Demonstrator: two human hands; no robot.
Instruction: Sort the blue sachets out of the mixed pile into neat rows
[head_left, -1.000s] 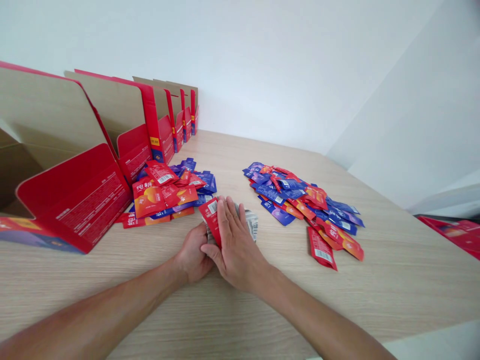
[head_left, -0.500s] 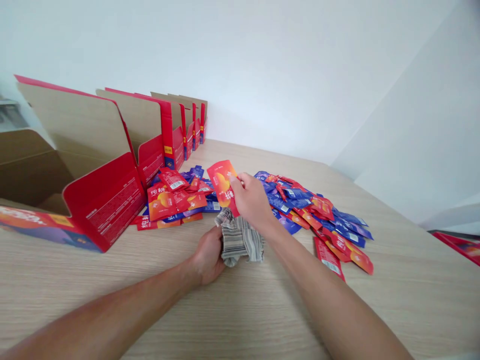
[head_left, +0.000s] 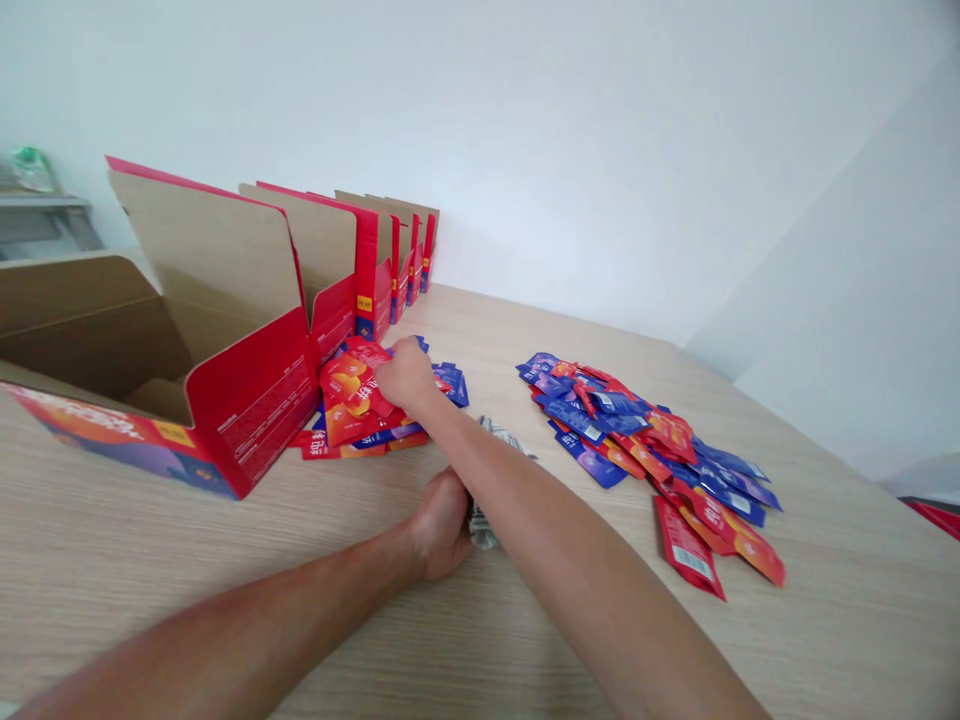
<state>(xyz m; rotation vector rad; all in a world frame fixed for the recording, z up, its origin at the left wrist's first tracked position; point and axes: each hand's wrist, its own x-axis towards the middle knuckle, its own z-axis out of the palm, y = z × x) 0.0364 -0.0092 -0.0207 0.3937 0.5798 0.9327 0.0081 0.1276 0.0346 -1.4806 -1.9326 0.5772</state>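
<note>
Because it bears every other entry, table [head_left: 825, 640]: pale wood grain, spread before you.
Cartons [head_left: 262, 400]: one row, red, open-topped, standing to your left.
Loose heap [head_left: 637, 430]: red and blue packets, to your right.
Carton-side heap [head_left: 390, 440]: similar packets, just beside the nearest cartons.
Your right hand [head_left: 409, 378]: curled at the carton-side heap; fingertips hidden, so grip or release cannot be told.
Your left hand [head_left: 444, 525]: fingers clasping the striped cloth [head_left: 481, 525].
Striped cloth: bunched, partly behind your right forearm [head_left: 555, 520].
Red-orange packet [head_left: 351, 390]: atop the carton-side heap, against your right hand; you appear to be laying it down, which calls for a release without dragging neighbours.
</note>
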